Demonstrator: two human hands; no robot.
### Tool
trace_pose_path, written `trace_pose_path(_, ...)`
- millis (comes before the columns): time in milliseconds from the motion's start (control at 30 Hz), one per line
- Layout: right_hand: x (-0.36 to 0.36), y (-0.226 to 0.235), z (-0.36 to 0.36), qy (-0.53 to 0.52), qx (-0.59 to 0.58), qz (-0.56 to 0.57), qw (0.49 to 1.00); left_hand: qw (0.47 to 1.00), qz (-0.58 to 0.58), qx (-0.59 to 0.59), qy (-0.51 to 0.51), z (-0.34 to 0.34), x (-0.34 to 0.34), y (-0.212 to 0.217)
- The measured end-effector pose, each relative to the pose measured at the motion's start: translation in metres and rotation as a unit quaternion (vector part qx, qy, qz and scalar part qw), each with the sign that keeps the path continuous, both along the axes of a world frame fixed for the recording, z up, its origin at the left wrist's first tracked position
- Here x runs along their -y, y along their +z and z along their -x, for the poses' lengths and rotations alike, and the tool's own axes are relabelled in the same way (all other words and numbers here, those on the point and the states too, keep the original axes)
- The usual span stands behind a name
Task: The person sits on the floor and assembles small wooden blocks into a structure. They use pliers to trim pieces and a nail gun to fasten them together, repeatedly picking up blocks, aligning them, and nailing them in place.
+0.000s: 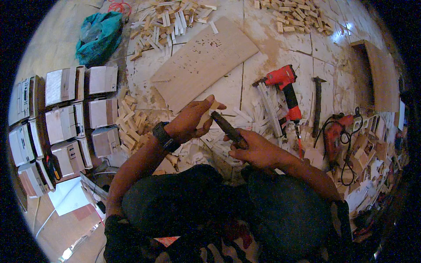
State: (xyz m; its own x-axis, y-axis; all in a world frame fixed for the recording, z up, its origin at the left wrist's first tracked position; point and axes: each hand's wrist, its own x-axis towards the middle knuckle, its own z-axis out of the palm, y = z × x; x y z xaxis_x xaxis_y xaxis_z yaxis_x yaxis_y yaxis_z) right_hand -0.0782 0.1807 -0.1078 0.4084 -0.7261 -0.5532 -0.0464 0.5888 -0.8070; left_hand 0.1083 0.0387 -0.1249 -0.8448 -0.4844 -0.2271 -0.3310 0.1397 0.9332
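In the middle of the head view, my left hand (190,120), with a dark watch on its wrist, pinches a small pale wood block (214,106) between thumb and fingers. Opposite it, my right hand (256,149) is closed round a dark, worn, elongated tool (226,126); its exact kind is unclear. The tool slants up to the left, its far end close beside the block; I cannot tell whether they touch. Below both hands lie pale wood offcuts and scraps (219,151), partly hidden by my hands and legs.
Ahead lies a flat wooden board (206,61) with dark specks. A red and black nail gun (287,90), a hammer (318,105) and a red corded power tool (337,136) lie to the right. Stacked boxes (66,122) stand left. Wood blocks (294,15) are heaped at the back.
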Motion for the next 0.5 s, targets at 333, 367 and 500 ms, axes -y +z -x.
trace_pose_path(333, 0.017, -0.029, -0.017, 0.051, -0.403, 0.145, 0.902, 0.898, 0.335, 0.265, 0.103, 0.016, -0.004, -0.052)
trace_pose_path(367, 0.018, -0.03, -0.017, 0.018, -0.44, 0.187, 0.878, 0.912, 0.288, 0.263, 0.124, 0.017, -0.001, -0.053)
trace_pose_path(500, 0.02, -0.028, -0.013, 0.022, -0.358, 0.165, 0.919, 0.929, 0.321, 0.089, 0.162, 0.022, 0.013, -0.051)
